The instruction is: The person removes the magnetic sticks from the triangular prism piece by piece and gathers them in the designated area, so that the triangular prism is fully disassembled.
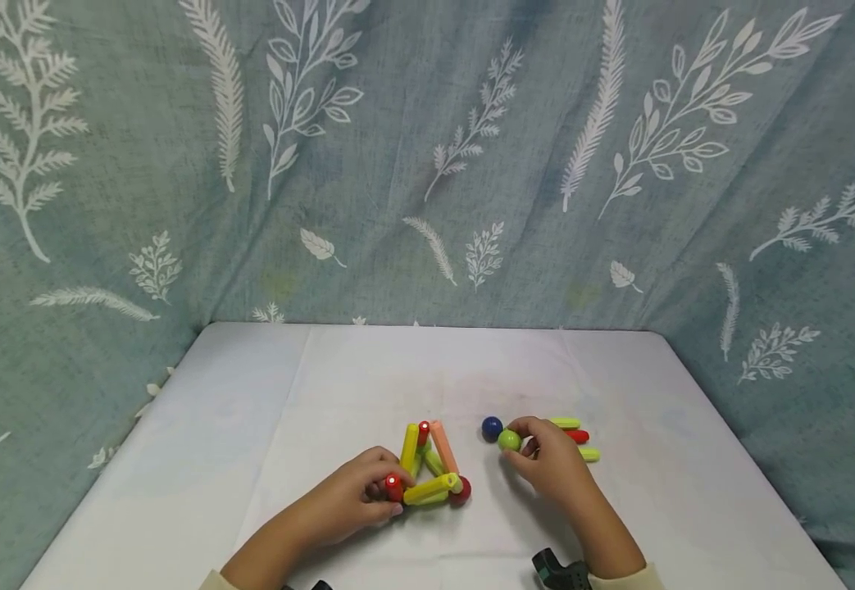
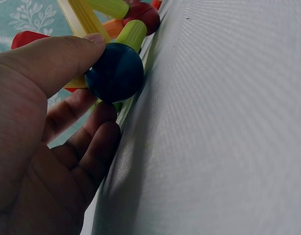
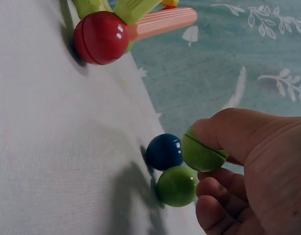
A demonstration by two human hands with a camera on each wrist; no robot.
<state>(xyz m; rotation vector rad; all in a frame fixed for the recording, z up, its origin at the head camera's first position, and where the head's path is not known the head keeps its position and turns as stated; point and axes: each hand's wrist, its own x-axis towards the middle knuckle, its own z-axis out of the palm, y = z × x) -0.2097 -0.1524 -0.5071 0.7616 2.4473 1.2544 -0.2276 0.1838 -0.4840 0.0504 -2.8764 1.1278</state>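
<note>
My left hand (image 1: 361,496) grips a built frame of toy rods and balls at a dark blue ball (image 2: 114,73), thumb on one side and fingers curled below. Yellow rods (image 1: 427,490), lime green rods, red rods (image 1: 393,487) and a peach rod (image 1: 443,447) make up the frame, with a red ball (image 3: 102,38) at one corner touching the table. Right of the frame, my right hand (image 1: 551,460) pinches a green ball (image 3: 204,151) between thumb and fingers. Below it on the table sit a blue ball (image 3: 164,152) and another green ball (image 3: 176,186).
Loose lime green rods (image 1: 588,454) and a red rod (image 1: 578,437) lie just beyond my right hand, partly hidden by it. A white cloth covers the table (image 1: 368,369). Patterned blue-green fabric (image 1: 390,164) hangs behind and at both sides.
</note>
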